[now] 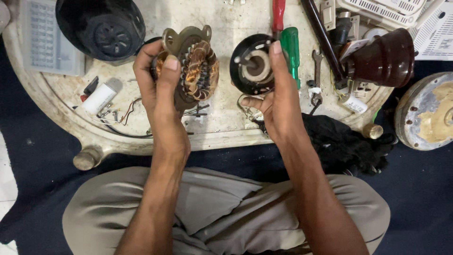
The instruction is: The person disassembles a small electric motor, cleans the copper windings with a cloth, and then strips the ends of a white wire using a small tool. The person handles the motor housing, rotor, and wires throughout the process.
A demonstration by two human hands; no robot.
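Stator (198, 71) part-hidden behind left hand (158, 82); right hand (278, 101) covers rotor (252, 66) edge.

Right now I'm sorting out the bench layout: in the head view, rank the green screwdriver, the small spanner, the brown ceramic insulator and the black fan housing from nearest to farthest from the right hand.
1. Green screwdriver, just beside the right hand, by its raised finger.
2. Small spanner, a little further right.
3. Brown ceramic insulator, upper right.
4. Black fan housing, upper left, beyond the left hand.
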